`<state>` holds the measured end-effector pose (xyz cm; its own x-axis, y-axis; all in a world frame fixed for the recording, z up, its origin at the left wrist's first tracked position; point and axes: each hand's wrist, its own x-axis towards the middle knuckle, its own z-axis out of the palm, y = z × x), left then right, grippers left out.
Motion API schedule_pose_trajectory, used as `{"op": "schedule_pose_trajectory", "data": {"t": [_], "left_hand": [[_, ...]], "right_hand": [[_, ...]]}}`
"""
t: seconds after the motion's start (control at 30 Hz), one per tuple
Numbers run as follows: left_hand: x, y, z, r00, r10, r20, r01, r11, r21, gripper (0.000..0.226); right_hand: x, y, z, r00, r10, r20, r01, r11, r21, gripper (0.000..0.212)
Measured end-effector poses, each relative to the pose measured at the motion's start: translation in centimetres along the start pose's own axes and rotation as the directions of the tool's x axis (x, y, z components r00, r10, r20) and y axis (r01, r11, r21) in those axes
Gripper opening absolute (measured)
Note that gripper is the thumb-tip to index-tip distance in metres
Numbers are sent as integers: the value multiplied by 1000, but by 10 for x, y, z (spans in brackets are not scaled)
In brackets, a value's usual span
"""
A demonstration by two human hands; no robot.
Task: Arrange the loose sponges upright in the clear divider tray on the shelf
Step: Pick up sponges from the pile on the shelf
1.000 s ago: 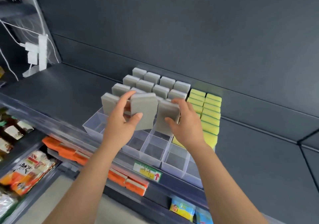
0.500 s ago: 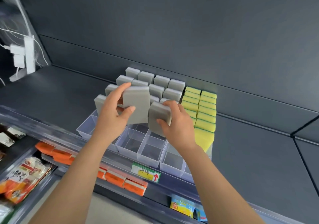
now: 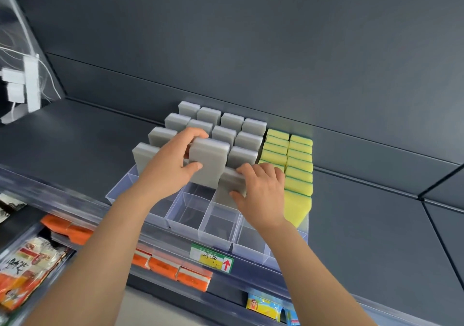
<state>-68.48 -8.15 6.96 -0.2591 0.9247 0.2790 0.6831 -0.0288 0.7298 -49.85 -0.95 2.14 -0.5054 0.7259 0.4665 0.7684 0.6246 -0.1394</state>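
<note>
Left hand (image 3: 167, 167) gripping, right hand (image 3: 261, 190) pressing down

Orange packets (image 3: 173, 265) below, price label (image 3: 212, 261), white power strip (image 3: 31, 84) left

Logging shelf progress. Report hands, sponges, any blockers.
Left hand holds a grey sponge upright above the tray. Right hand pressing another into a slot. Front compartments empty, nothing blocking.
</note>
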Motion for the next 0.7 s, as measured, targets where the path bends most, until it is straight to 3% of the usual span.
{"op": "schedule_pose_trajectory", "data": {"t": [0.2, 0.33, 0.5, 0.6, 0.7], "left_hand": [[12, -4, -2, 999, 17, 34, -24, 980, 197, 49], [16, -7, 2, 995, 50, 92, -68, 977, 204, 50], [17, -24, 10, 996, -11, 94, -6, 983, 184, 50], [18, -32, 13, 995, -21, 93, -11, 943, 334, 48], [19, -35, 17, 991, 45, 125, -107, 833, 543, 49]], "right_hand": [[1, 0, 0, 999, 0, 34, 0, 1000, 19, 40], [2, 1, -1, 998, -6, 59, 2, 999, 51, 40], [2, 3, -2, 995, -16, 94, 9, 997, 81, 39], [2, 2, -1, 996, -22, 85, 15, 996, 87, 38], [1, 1, -2, 998, -16, 55, 10, 995, 99, 37]]}}
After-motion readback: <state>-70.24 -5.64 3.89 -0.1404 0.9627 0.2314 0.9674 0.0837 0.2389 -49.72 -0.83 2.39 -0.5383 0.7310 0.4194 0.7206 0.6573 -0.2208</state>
